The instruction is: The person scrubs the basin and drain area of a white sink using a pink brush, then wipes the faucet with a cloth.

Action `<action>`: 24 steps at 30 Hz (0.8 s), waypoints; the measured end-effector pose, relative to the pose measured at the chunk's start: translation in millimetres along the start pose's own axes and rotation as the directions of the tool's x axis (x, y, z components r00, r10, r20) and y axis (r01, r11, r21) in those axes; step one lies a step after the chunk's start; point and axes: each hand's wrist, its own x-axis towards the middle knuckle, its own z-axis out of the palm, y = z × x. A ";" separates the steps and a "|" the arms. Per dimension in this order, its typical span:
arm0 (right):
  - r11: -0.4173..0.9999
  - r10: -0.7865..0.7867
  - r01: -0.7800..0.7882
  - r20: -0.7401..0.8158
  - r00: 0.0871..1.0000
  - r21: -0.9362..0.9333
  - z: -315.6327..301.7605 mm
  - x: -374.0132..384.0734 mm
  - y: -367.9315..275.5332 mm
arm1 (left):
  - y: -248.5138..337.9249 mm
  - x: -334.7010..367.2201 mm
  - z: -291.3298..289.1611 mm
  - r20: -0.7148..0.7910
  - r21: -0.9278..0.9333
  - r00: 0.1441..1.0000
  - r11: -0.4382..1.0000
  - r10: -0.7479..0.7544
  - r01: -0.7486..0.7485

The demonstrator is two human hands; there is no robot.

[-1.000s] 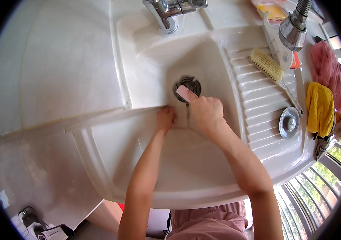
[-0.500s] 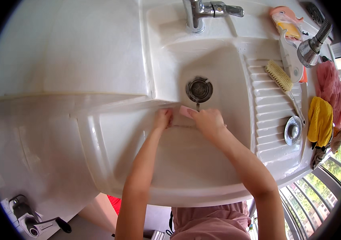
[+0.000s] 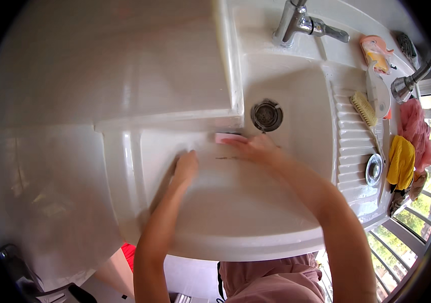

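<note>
Sink (image 3: 246, 207), white and wide, spreads beneath both arms. Its ridged draining board (image 3: 347, 161) lies along the right side. A chrome tap (image 3: 290, 25) stands at the far edge. Beyond the board hang a pink cloth (image 3: 415, 123) and, nearer the person, a smaller yellow cloth (image 3: 401, 159). A long-handled brush (image 3: 364, 108) rests on the ridges. The right hand (image 3: 260, 147) grips a pink block; the left hand (image 3: 186, 165), well apart over the basin, has its fingers curled, its contents hidden. Just beyond the right hand sits the round drain (image 3: 267, 115); a knobbed metal disc (image 3: 373, 169) lies on the ridges. The pink block (image 3: 223, 138) is near the drain, to its left, beside a thin brown streak (image 3: 225, 158)
</note>
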 end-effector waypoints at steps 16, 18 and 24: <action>0.996 -0.032 0.048 -0.200 0.979 0.077 37.9 -1.5 39.7 | 59.3 -4.9 -17.4 0.375 0.125 0.927 0.991 -0.010 -0.040; 0.993 -0.114 0.096 -0.371 0.922 -0.065 51.9 31.8 8.5 | 49.9 -3.6 -4.5 0.338 0.172 0.937 0.973 0.088 -0.153; 0.984 -0.171 0.162 -0.154 0.973 -0.073 11.0 29.3 -3.5 | 37.1 -19.2 -18.5 0.242 0.182 0.963 0.969 0.120 -0.167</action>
